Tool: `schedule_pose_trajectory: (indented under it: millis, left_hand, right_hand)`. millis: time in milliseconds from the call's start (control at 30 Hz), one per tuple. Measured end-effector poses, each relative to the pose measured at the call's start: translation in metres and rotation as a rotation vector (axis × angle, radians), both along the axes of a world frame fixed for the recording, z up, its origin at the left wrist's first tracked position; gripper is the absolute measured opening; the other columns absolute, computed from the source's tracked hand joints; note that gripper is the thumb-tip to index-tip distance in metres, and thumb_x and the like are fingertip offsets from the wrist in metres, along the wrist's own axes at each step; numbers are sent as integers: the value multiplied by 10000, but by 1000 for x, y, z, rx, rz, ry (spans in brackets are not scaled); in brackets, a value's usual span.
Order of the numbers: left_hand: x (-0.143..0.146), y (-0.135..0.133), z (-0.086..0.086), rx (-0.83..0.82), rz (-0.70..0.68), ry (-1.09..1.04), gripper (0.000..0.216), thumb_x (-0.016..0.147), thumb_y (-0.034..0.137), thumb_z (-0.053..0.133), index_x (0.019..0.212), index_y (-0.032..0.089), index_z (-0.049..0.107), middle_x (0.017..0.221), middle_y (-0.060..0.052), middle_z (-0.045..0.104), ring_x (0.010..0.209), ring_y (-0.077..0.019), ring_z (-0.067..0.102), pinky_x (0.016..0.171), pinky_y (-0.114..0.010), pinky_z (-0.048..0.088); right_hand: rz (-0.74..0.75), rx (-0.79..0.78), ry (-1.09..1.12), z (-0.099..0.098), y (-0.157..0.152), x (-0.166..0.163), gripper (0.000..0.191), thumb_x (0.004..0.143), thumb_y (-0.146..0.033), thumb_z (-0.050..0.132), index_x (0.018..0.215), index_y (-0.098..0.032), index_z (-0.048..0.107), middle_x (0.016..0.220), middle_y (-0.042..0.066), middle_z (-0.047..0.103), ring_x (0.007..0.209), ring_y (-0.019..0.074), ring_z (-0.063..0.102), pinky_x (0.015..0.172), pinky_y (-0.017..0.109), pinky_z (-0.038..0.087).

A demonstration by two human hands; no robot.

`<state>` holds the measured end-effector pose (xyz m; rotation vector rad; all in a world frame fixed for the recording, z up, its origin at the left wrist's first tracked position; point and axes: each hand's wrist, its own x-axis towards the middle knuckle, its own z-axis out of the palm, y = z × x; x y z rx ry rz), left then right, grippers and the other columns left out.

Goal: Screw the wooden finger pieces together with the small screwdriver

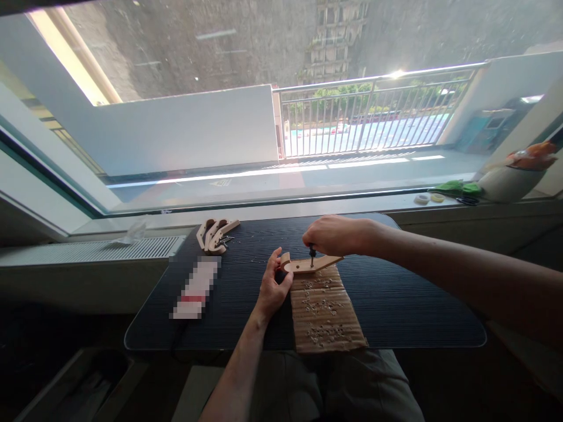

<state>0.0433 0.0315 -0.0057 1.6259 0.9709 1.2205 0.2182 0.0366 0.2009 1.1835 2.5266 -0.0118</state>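
A pale wooden hook, curved at its left end and with a hole in it, lies across the top of a piece of cardboard full of punctures. My left hand grips the curved end between thumb and fingers. Above the hook, my right hand is closed round the dark handle of what looks like a screwdriver. Its thin shaft points straight down onto the wood; the tip is too small to make out.
Several similar wooden hooks and small metal screws lie at the back left of the black table. A blurred-out pale item is left of my hand. Beyond the table, tape rolls and a green item rest on the windowsill.
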Motion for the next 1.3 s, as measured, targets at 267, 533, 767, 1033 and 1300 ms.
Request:
schedule_pose_trajectory:
  millis: [267,533,767,1033,1300]
  left_hand:
    - [0,-1,4,1,-8,-4,605,805,226,571,1358,226,326,1102,-54,569,978,-149,576,974,-322,420]
    - [0,-1,2,13,6,-5,605,797,229,581,1352,228,342,1103,-60,576,996,-168,587,985,-357,422]
    - [0,-1,3,15,3,11,597,807,216,569,1356,227,334,1104,-61,574,999,-166,583,985,-357,422]
    - [0,-2,5,23,5,22,585,813,218,563,1351,223,333,1076,-52,575,970,-154,583,978,-351,421]
    - [0,-1,4,34,14,23,588,804,219,572,1346,230,345,1067,-47,581,965,-154,588,973,-350,429]
  right_hand:
    - [-74,29,17,-4,0,2,237,868,-259,471,934,-154,673,810,117,661,713,203,562,585,321,333]
    - [-15,40,13,4,3,5,232,779,-141,494,917,-196,672,803,66,663,681,160,552,556,278,309]
    - [-26,61,-8,-2,6,7,235,824,-191,457,850,-157,688,770,89,664,633,160,535,533,288,297]
    - [-77,54,-10,2,-1,5,261,836,-307,505,909,-145,697,790,99,670,685,181,558,559,293,317]
    - [-10,4,34,12,-1,5,262,769,-126,492,901,-212,701,816,56,674,681,160,547,577,286,316]
